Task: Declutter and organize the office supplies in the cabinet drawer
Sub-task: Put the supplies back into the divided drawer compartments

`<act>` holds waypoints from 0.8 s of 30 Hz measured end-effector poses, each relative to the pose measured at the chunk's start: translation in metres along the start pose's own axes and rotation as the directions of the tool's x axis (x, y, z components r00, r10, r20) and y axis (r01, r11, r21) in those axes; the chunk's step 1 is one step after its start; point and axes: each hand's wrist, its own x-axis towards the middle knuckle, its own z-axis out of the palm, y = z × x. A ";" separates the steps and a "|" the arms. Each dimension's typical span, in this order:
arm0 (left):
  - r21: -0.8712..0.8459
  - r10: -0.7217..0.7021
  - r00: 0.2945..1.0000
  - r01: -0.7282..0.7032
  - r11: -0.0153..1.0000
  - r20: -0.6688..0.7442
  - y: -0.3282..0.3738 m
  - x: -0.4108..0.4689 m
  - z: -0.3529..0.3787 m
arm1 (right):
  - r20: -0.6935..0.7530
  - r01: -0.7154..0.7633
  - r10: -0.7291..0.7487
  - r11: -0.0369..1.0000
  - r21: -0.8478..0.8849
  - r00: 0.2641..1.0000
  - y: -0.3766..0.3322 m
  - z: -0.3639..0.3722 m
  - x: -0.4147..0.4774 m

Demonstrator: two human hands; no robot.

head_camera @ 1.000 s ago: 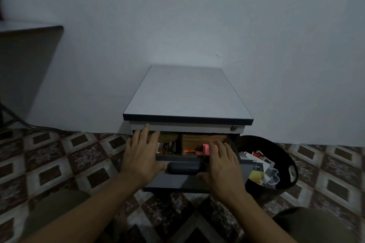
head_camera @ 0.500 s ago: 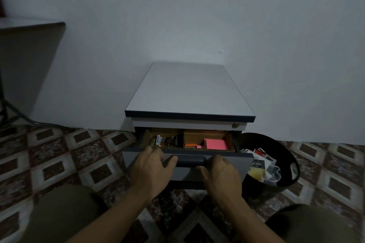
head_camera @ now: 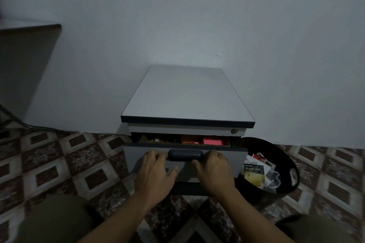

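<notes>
Just left of the handle (head_camera: 185, 155), the left hand (head_camera: 156, 171) lies against the grey drawer (head_camera: 236, 157) front, its fingers fairly straight and a little spread and its thumb splayed out below the handle. Above the handle, the drawer stands out from the cabinet (head_camera: 187, 94) by only a narrow gap. The office supplies show inside it: small dark items (head_camera: 158, 140) above and to the left, an orange box (head_camera: 189, 139) straight above, and a pink pad (head_camera: 212, 141) above and to the right. Just right of the handle, the right hand (head_camera: 215, 171) meets the front with its fingers bent at the knuckles. I cannot tell whether it hooks the handle's end or only presses. Well right of the handle, a black bin (head_camera: 276, 150) on the floor holds discarded packaging, a battery card (head_camera: 253, 171) among it. The drawer seems close to being shut, and a few things could spoil that. If one hand pushes harder than the other, the drawer could skew on its runners and jam. Anything standing proud in the gap above the handle might catch under the cabinet frame. A fingertip straying over the top edge could get pinched.
</notes>
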 end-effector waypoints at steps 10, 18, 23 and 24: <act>-0.024 -0.021 0.999 0.022 0.999 0.043 0.000 0.039 0.004 | 0.050 -0.013 0.010 0.999 0.050 0.999 -0.003 0.002 0.034; -0.046 -0.038 0.992 0.043 0.998 0.118 0.002 0.060 0.004 | 0.101 -0.064 0.057 0.996 0.061 0.993 -0.008 0.004 0.057; -0.044 -0.042 0.992 0.048 0.998 0.116 0.001 0.064 0.005 | 0.078 -0.067 0.061 0.994 0.083 0.995 -0.006 0.008 0.059; -0.045 -0.048 0.990 0.054 0.997 0.130 0.002 0.063 0.005 | 0.081 -0.067 0.060 0.994 0.085 0.995 -0.007 0.007 0.058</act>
